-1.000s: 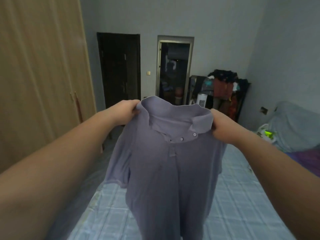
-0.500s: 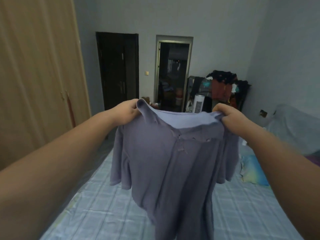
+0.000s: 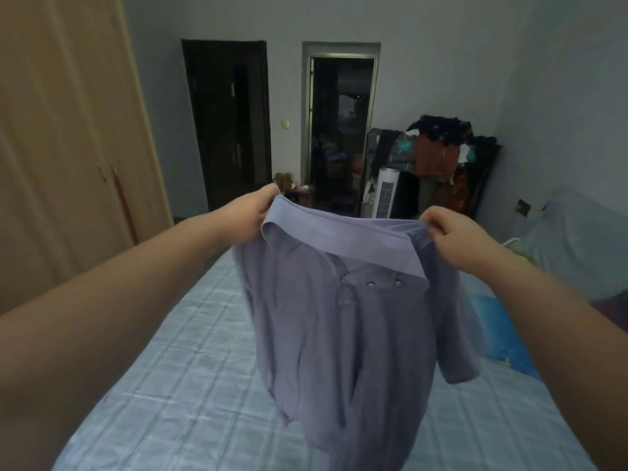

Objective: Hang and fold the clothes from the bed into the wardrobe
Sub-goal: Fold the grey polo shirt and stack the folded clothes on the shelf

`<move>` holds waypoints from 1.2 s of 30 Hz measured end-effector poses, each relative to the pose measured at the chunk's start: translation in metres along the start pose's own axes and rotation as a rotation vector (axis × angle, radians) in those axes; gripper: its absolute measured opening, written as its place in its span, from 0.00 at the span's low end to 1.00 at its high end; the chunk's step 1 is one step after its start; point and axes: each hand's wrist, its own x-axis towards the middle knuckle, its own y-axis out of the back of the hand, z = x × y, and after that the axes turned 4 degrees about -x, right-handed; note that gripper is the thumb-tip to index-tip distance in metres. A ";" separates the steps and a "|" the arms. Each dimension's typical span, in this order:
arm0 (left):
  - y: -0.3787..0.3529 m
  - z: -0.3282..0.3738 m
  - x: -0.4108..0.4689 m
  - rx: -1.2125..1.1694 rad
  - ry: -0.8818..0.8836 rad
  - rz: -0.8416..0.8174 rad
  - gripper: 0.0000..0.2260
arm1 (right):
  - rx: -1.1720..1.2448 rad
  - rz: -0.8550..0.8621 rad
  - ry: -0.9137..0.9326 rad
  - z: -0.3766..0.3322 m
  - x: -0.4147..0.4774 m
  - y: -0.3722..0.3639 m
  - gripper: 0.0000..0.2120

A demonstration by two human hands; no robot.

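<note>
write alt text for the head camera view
A person's left hand and right hand hold a lilac polo shirt up near its collar above a checked blue bed. A wooden wardrobe stands at left, a pile of clothes by the far wall.

The room is dim, with a cool bluish cast over its plain pale grey plastered walls [image 3: 441,35]. A tall light-brown wooden wardrobe [image 3: 61,130] fills the left side, its doors shut. In the far wall a dark wooden door [image 3: 227,120] stands closed. Beside it is an open doorway with a pale grey frame [image 3: 339,47], dark beyond, and a small pale wall switch [image 3: 285,124] sits between the two. Right of the doorway a white slatted tower appliance [image 3: 385,195] stands against a dark rack heaped with dark and red garments [image 3: 438,147] in the corner. A bed with a pale blue checked quilted cover [image 3: 170,385] spreads across the foreground.
</note>
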 end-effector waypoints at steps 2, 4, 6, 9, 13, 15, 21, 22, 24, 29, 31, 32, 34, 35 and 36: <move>-0.003 0.012 0.005 0.017 0.018 0.036 0.04 | 0.017 0.021 -0.011 0.003 -0.006 -0.001 0.11; -0.003 0.020 0.006 0.061 0.049 0.051 0.05 | 0.011 0.021 -0.018 0.003 -0.016 0.000 0.08; -0.001 0.027 0.004 0.101 0.074 0.056 0.07 | -0.021 0.020 0.021 0.000 -0.029 0.005 0.07; 0.003 0.039 -0.006 0.181 0.062 0.088 0.08 | -0.112 0.068 0.055 -0.007 -0.046 0.017 0.06; 0.016 0.046 -0.031 0.307 0.040 0.136 0.10 | -0.069 0.080 0.014 -0.017 -0.063 0.036 0.03; 0.024 0.045 -0.048 0.343 0.044 0.152 0.12 | 0.010 0.049 -0.013 -0.025 -0.073 0.048 0.04; 0.032 0.042 -0.103 0.044 0.137 0.057 0.20 | -0.036 0.095 0.043 -0.054 -0.111 0.060 0.06; 0.035 0.041 -0.112 0.003 0.128 -0.005 0.20 | -0.061 0.099 0.051 -0.058 -0.117 0.060 0.07; 0.041 0.037 -0.130 -0.044 0.091 -0.134 0.16 | -0.118 0.079 0.059 -0.066 -0.130 0.062 0.10; 0.055 0.033 -0.169 -0.113 0.023 -0.306 0.10 | -0.223 0.018 0.031 -0.073 -0.169 0.069 0.11; 0.057 0.033 -0.179 -0.128 0.002 -0.308 0.09 | -0.261 0.043 0.004 -0.074 -0.181 0.072 0.12; 0.056 0.033 -0.184 -0.155 -0.003 -0.296 0.09 | -0.283 0.063 -0.010 -0.074 -0.188 0.072 0.12; 0.053 0.032 -0.196 -0.217 0.002 -0.308 0.07 | -0.306 0.099 -0.038 -0.075 -0.201 0.070 0.12; 0.050 0.031 -0.202 -0.257 0.019 -0.352 0.06 | -0.302 0.118 -0.050 -0.075 -0.207 0.068 0.13; 0.047 0.030 -0.208 -0.297 0.046 -0.407 0.05 | -0.295 0.133 -0.064 -0.075 -0.213 0.065 0.13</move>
